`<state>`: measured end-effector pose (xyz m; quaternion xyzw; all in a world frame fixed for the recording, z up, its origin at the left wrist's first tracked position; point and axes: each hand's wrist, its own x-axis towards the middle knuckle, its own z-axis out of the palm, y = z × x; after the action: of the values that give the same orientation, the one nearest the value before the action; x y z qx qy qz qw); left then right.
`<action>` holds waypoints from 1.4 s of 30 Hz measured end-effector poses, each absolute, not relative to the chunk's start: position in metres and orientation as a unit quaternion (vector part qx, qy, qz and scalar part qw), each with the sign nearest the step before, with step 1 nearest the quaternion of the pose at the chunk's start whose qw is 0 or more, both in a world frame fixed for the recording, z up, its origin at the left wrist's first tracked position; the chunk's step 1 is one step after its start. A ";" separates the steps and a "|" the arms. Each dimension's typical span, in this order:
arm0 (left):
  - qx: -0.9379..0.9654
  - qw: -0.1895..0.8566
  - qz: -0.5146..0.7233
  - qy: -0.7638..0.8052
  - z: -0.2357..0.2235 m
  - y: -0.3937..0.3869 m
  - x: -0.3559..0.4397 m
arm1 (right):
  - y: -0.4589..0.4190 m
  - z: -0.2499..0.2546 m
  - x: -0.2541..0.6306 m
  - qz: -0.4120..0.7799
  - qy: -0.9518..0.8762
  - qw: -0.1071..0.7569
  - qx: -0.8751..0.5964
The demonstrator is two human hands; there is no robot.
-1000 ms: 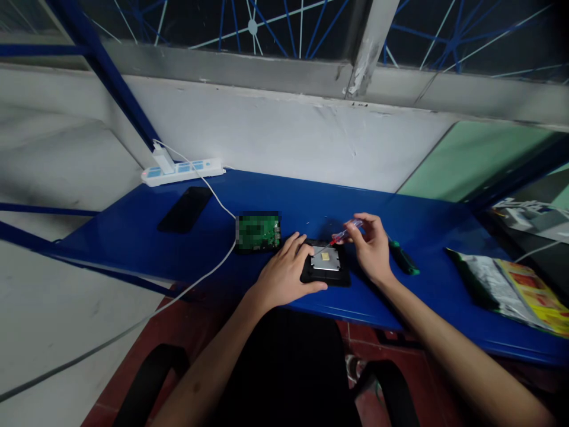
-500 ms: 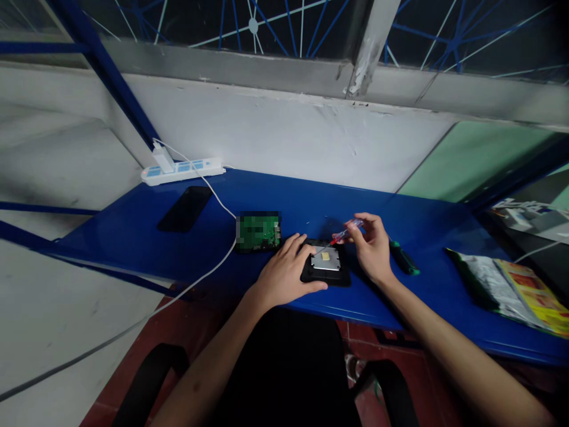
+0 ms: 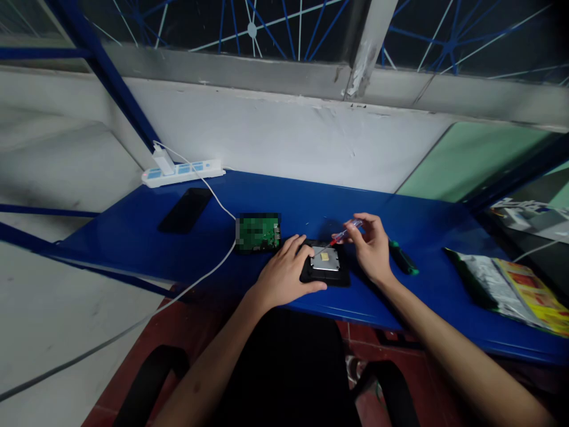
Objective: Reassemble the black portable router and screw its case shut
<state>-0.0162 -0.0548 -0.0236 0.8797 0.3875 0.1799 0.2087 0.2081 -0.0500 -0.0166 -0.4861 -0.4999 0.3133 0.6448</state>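
Note:
A black plastic casing [image 3: 326, 281] lies on the blue table, with a metal plate [image 3: 319, 265] on it that bears a small yellowish square pad [image 3: 325, 257]. My left hand [image 3: 287, 273] grips the casing's left side, thumb along the near edge and fingers at the far-left corner. Between the fingertips of my right hand [image 3: 371, 244] is a slim screwdriver [image 3: 341, 235] with a clear and red handle. Its shaft slants down left to the plate's upper-left corner, beside my left fingers; the exact tip contact is too small to tell.
Left of the casing sits a green circuit board [image 3: 262, 230], partly pixelated. A green-and-black screwdriver [image 3: 403, 258] lies right of my right hand. Farther out are a dark phone [image 3: 185, 210], a white power strip [image 3: 184, 171], a cable [image 3: 200, 277] and a colourful bag [image 3: 511, 290].
Both hands, the screwdriver and the casing keep nearly the same places. The whole view has shifted very slightly.

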 end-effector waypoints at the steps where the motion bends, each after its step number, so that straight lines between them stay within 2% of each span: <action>1: 0.880 0.208 0.179 0.388 -0.024 -0.055 -0.016 | -0.050 -0.017 0.208 0.314 -0.500 0.644 -0.486; 42: 0.876 0.222 0.186 0.385 -0.022 -0.054 -0.016 | -0.055 -0.019 0.208 0.267 -0.521 0.650 -0.484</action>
<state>-0.0164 -0.0542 -0.0221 0.8762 0.3849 0.1862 0.2225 0.2077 -0.0554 -0.0185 -0.4838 -0.5212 0.2671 0.6503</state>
